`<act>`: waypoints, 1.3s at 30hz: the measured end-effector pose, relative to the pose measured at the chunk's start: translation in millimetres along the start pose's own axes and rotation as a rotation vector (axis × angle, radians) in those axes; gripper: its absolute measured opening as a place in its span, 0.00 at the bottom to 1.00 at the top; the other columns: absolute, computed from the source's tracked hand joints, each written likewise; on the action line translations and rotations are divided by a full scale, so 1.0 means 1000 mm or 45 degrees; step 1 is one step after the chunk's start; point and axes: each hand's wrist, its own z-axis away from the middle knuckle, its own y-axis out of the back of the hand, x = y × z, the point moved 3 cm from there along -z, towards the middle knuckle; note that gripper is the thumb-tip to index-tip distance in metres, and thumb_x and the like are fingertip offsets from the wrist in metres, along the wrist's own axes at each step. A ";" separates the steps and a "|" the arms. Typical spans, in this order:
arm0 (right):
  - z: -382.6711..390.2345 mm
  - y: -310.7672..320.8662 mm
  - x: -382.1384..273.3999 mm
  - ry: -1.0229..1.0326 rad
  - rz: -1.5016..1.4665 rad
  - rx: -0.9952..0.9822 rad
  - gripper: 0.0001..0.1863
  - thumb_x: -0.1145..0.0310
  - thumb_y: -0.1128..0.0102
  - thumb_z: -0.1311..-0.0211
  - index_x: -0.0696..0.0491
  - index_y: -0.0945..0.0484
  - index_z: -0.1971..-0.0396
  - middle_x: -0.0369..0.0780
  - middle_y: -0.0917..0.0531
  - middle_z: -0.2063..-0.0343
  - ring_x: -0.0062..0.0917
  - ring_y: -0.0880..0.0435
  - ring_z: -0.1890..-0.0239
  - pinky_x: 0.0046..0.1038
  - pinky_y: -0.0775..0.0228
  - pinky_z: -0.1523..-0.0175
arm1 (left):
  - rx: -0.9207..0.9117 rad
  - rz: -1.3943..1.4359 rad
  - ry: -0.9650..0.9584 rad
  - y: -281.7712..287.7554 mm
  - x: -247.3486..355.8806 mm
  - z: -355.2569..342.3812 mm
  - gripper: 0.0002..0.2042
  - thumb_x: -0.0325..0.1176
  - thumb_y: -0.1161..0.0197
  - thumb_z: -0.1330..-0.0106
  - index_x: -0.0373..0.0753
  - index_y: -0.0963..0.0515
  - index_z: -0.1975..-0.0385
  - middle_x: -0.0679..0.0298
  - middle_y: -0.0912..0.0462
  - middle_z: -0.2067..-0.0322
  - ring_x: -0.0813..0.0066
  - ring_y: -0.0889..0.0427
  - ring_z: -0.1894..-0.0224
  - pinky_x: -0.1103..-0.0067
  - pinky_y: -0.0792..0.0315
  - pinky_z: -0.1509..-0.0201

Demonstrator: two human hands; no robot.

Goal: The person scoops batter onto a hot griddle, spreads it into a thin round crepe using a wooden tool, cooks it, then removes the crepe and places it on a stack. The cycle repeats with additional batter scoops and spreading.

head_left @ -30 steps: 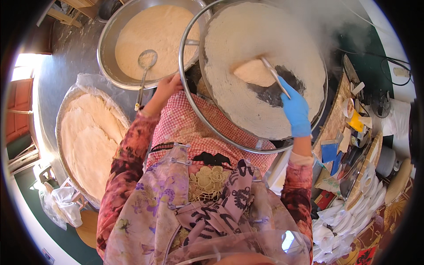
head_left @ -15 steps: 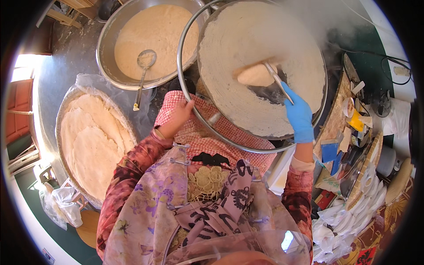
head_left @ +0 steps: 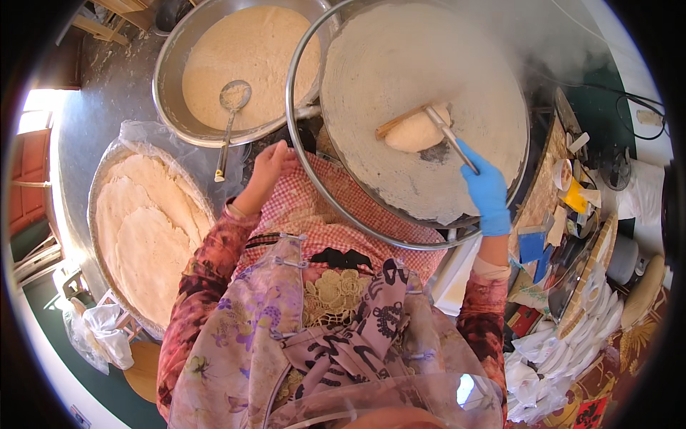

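My right hand (head_left: 484, 191), in a blue glove, grips the metal handle of a wooden spreader (head_left: 404, 120). Its blade pushes a lump of pale batter (head_left: 421, 136) over a small dark patch on the large round griddle (head_left: 400, 57), which is coated in a thin pale layer and steaming. A steel ring (head_left: 321, 189) circles the griddle. My bare left hand (head_left: 266, 171) is beside the ring's left side, over the red checked cloth (head_left: 336, 222), with curled fingers; what they hold, if anything, is unclear.
A steel basin (head_left: 174, 104) of batter with a ladle (head_left: 227, 136) stands back left. A round tray (head_left: 93, 214) of dough lies left, over clear plastic (head_left: 150, 132). At right are boards, tools (head_left: 572, 193) and white bags (head_left: 564, 365). A cord (head_left: 636, 96) hangs at back right.
The spreader and my right hand have moved down and right, shrinking the bare dark patch. My left hand went down, then rose slightly leftward again.
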 end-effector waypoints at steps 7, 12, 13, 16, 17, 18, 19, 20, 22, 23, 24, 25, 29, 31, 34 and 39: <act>-0.073 -0.011 -0.038 0.372 -0.021 -0.220 0.18 0.63 0.41 0.46 0.38 0.23 0.53 0.40 0.18 0.68 0.31 0.20 0.69 0.26 0.30 0.58 | -0.041 0.054 0.084 -0.026 -0.009 0.028 0.25 0.52 0.54 0.33 0.34 0.32 0.51 0.58 0.23 0.59 0.73 0.22 0.61 0.80 0.29 0.57; -0.118 -0.013 -0.039 0.588 -0.045 -0.278 0.17 0.63 0.41 0.45 0.39 0.22 0.54 0.38 0.17 0.67 0.27 0.20 0.69 0.24 0.30 0.59 | -0.028 0.073 0.123 -0.031 -0.013 0.040 0.25 0.52 0.54 0.32 0.33 0.32 0.51 0.56 0.23 0.58 0.70 0.22 0.60 0.78 0.28 0.55; -0.125 -0.008 -0.031 0.619 -0.084 -0.258 0.17 0.64 0.41 0.45 0.40 0.22 0.54 0.38 0.17 0.67 0.25 0.20 0.69 0.24 0.30 0.59 | -0.015 0.073 0.142 -0.032 -0.015 0.041 0.25 0.51 0.54 0.32 0.33 0.33 0.51 0.55 0.23 0.57 0.70 0.22 0.59 0.77 0.28 0.55; -0.146 0.006 0.001 0.525 -0.098 -0.258 0.17 0.66 0.42 0.44 0.43 0.22 0.53 0.36 0.17 0.67 0.21 0.21 0.68 0.23 0.30 0.59 | 0.008 0.108 0.140 -0.035 -0.017 0.040 0.22 0.51 0.53 0.32 0.36 0.30 0.55 0.62 0.23 0.63 0.76 0.23 0.65 0.81 0.29 0.60; -0.153 0.010 0.014 0.441 -0.074 -0.285 0.17 0.67 0.43 0.44 0.44 0.22 0.52 0.35 0.17 0.68 0.20 0.22 0.69 0.23 0.30 0.59 | 0.004 0.111 0.141 -0.036 -0.018 0.039 0.21 0.50 0.53 0.32 0.36 0.29 0.56 0.63 0.23 0.64 0.77 0.23 0.65 0.81 0.29 0.60; -0.157 0.015 0.025 0.396 -0.063 -0.287 0.18 0.68 0.43 0.44 0.45 0.23 0.52 0.34 0.17 0.68 0.19 0.23 0.69 0.22 0.31 0.59 | -0.002 0.115 0.140 -0.037 -0.019 0.039 0.21 0.50 0.53 0.32 0.36 0.29 0.58 0.63 0.23 0.65 0.77 0.23 0.66 0.81 0.29 0.61; -0.160 0.020 0.036 0.317 -0.116 -0.291 0.18 0.68 0.43 0.44 0.46 0.23 0.51 0.34 0.18 0.70 0.18 0.24 0.70 0.22 0.31 0.60 | -0.028 0.102 0.138 -0.038 -0.020 0.037 0.20 0.49 0.53 0.32 0.36 0.29 0.58 0.62 0.23 0.64 0.76 0.23 0.64 0.80 0.29 0.60; -0.161 0.027 0.043 0.275 -0.181 -0.273 0.19 0.68 0.43 0.45 0.46 0.23 0.51 0.34 0.19 0.71 0.17 0.25 0.71 0.21 0.31 0.60 | -0.054 0.090 0.138 -0.038 -0.021 0.036 0.20 0.49 0.53 0.32 0.36 0.30 0.58 0.62 0.23 0.63 0.75 0.22 0.63 0.79 0.28 0.58; -0.155 0.037 0.053 0.186 -0.264 -0.247 0.19 0.68 0.43 0.44 0.47 0.24 0.50 0.33 0.21 0.74 0.16 0.27 0.73 0.20 0.32 0.63 | -0.081 0.066 0.144 -0.040 -0.025 0.035 0.18 0.48 0.53 0.32 0.37 0.30 0.58 0.62 0.22 0.62 0.74 0.22 0.63 0.78 0.28 0.58; -0.147 0.040 0.055 0.138 -0.280 -0.237 0.19 0.68 0.43 0.44 0.47 0.24 0.50 0.33 0.23 0.75 0.15 0.28 0.74 0.19 0.32 0.64 | -0.084 0.056 0.150 -0.041 -0.028 0.035 0.18 0.47 0.53 0.32 0.37 0.30 0.59 0.62 0.22 0.63 0.75 0.22 0.64 0.78 0.28 0.58; -0.137 0.043 0.057 0.054 -0.280 -0.201 0.19 0.67 0.43 0.43 0.47 0.24 0.49 0.33 0.24 0.76 0.15 0.29 0.75 0.19 0.33 0.66 | -0.109 0.072 0.148 -0.043 -0.030 0.035 0.17 0.47 0.52 0.32 0.37 0.30 0.60 0.63 0.22 0.63 0.76 0.22 0.65 0.79 0.28 0.59; -0.123 0.042 0.054 0.041 -0.293 -0.185 0.20 0.67 0.43 0.43 0.47 0.25 0.48 0.33 0.24 0.76 0.14 0.29 0.76 0.19 0.33 0.68 | -0.125 0.042 0.153 -0.045 -0.033 0.035 0.17 0.47 0.52 0.32 0.38 0.30 0.59 0.64 0.22 0.63 0.76 0.22 0.65 0.79 0.28 0.60; -0.051 0.000 0.037 -0.218 -0.500 -0.132 0.22 0.67 0.48 0.39 0.44 0.31 0.43 0.34 0.27 0.79 0.16 0.29 0.82 0.20 0.33 0.78 | -0.209 0.029 0.188 -0.056 -0.045 0.041 0.16 0.46 0.52 0.32 0.38 0.30 0.58 0.64 0.21 0.63 0.77 0.22 0.66 0.79 0.28 0.61; -0.020 -0.019 0.028 -0.304 -0.500 -0.061 0.24 0.68 0.50 0.38 0.43 0.34 0.41 0.35 0.27 0.80 0.17 0.29 0.82 0.22 0.33 0.80 | -0.220 0.085 0.260 -0.062 -0.053 0.047 0.16 0.44 0.51 0.32 0.38 0.31 0.55 0.63 0.21 0.63 0.76 0.22 0.64 0.79 0.28 0.60; 0.024 -0.035 0.019 -0.369 -0.494 -0.055 0.25 0.68 0.51 0.38 0.42 0.36 0.39 0.37 0.27 0.81 0.19 0.29 0.83 0.24 0.32 0.80 | -0.177 0.065 0.243 -0.065 -0.062 0.051 0.13 0.41 0.47 0.34 0.37 0.28 0.61 0.66 0.22 0.67 0.79 0.23 0.68 0.80 0.26 0.64; 0.092 -0.047 0.009 -0.385 -0.444 -0.109 0.25 0.68 0.53 0.37 0.43 0.39 0.38 0.37 0.26 0.76 0.17 0.27 0.84 0.22 0.32 0.82 | -0.170 0.019 0.081 -0.056 -0.056 0.026 0.11 0.36 0.45 0.35 0.34 0.27 0.70 0.62 0.22 0.75 0.74 0.21 0.75 0.80 0.24 0.72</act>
